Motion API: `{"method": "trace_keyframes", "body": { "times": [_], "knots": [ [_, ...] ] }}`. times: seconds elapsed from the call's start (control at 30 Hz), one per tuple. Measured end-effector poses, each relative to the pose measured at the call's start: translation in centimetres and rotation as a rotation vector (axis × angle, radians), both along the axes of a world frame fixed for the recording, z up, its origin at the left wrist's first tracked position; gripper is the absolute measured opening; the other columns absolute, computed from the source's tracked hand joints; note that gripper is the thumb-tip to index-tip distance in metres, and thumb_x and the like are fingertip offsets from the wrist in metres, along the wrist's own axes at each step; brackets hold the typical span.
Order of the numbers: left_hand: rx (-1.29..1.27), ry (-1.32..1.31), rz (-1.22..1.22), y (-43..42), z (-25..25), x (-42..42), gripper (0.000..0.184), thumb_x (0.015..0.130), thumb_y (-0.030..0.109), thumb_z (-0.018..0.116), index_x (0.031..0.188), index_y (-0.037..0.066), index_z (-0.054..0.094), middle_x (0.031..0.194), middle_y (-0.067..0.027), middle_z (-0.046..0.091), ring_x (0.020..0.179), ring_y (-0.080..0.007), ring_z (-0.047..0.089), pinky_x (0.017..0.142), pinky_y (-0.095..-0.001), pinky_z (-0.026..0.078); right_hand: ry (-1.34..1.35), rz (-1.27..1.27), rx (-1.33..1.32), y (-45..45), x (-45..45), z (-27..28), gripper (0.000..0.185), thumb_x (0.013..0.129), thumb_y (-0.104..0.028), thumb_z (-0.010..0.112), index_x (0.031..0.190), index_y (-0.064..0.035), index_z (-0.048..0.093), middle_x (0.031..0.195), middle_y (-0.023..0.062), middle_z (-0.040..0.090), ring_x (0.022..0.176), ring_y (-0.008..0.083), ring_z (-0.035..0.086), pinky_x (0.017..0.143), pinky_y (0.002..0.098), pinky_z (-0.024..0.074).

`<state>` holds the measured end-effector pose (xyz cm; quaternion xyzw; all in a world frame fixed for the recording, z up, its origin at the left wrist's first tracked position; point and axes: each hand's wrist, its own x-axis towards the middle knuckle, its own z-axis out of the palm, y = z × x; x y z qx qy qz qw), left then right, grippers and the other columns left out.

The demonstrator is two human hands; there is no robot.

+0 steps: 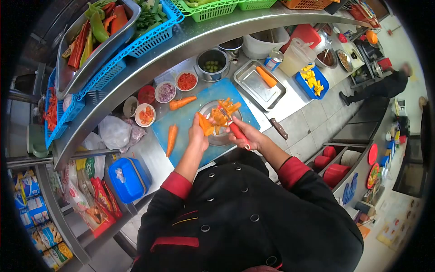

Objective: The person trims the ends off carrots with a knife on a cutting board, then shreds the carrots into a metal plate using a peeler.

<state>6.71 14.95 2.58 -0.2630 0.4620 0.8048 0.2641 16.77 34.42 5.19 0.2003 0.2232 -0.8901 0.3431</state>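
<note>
Over a metal bowl [219, 141], my left hand [198, 137] is closed around a carrot [206, 125], partly hidden by the fingers. My right hand [248, 136] grips a peeler [238, 131] by its red handle, its head close to the carrot. Orange peelings [230, 106] lie in the bowl and around its far rim. Beneath the bowl is a blue cutting board [165, 124]. Two more carrots rest on the board: one [171, 140] left of my left hand, another [182, 103] farther back.
A metal tray [248, 84] with one carrot stands right of the board, a knife [278, 128] at the counter edge. Small bowls of chopped vegetables [166, 92] and a pot [212, 63] sit behind. A steel shelf [181, 41] overhangs. Another person [385, 84] stands far right.
</note>
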Motion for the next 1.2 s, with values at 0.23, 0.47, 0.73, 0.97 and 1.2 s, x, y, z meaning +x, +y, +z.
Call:
{"method": "trace_keyframes", "body": {
  "times": [0.23, 0.47, 0.73, 0.97, 1.2],
  "knots": [
    [0.206, -0.012, -0.363, -0.6, 0.2, -0.3, 0.028, 0.095, 0.017, 0.061, 0.12, 0.013, 0.05, 0.111, -0.0066, 0.064, 0.086, -0.019, 0.063, 0.075, -0.0343, 0.053, 0.017, 0.039, 0.497, -0.2, -1.0, 1.1, 0.062, 0.101, -0.062, 0.044, 0.088, -0.0032, 0.06, 0.058, -0.0007, 0.051, 0.037, 0.0084, 0.046, 0.035, 0.0244, 0.0401],
    [0.332, 0.213, -0.533, 0.3, 2.8, 0.4, 0.059, 0.091, 0.007, 0.065, 0.144, 0.013, 0.04, 0.124, -0.0071, 0.064, 0.091, -0.0155, 0.064, 0.078, -0.0332, 0.054, 0.073, 0.069, 0.375, -0.4, -0.1, 1.1, 0.067, 0.101, -0.064, 0.038, 0.089, -0.0023, 0.061, 0.053, 0.0004, 0.047, 0.033, 0.0087, 0.043, 0.03, 0.0226, 0.0382],
    [0.368, 0.273, -0.576, 0.8, 1.7, 0.4, 0.057, 0.089, 0.004, 0.066, 0.141, 0.012, 0.045, 0.121, -0.0058, 0.063, 0.104, -0.0182, 0.063, 0.085, -0.0339, 0.054, 0.102, 0.037, 0.213, -0.1, -0.1, 1.6, 0.067, 0.102, -0.062, 0.035, 0.088, -0.002, 0.061, 0.052, 0.0017, 0.047, 0.032, 0.0092, 0.043, 0.029, 0.0227, 0.038],
    [0.445, 0.282, -0.635, 0.3, 1.4, 0.1, 0.053, 0.087, 0.002, 0.067, 0.137, 0.01, 0.049, 0.117, -0.0049, 0.064, 0.103, -0.018, 0.064, 0.088, -0.0319, 0.053, 0.14, 0.071, 0.112, -0.3, 0.1, 1.6, 0.065, 0.101, -0.063, 0.038, 0.092, -0.0041, 0.063, 0.054, 0.0, 0.046, 0.032, 0.0081, 0.041, 0.029, 0.02, 0.0351],
    [0.148, 0.279, -0.443, -0.1, -0.7, -0.6, 0.04, 0.085, 0.0, 0.069, 0.122, 0.005, 0.055, 0.108, -0.0067, 0.064, 0.091, -0.0172, 0.066, 0.083, -0.0305, 0.054, 0.278, 0.076, 0.223, 0.5, -0.2, 4.8, 0.058, 0.101, -0.059, 0.047, 0.091, -0.0043, 0.063, 0.058, 0.0016, 0.055, 0.038, 0.0107, 0.05, 0.035, 0.0246, 0.0401]
  ]
}}
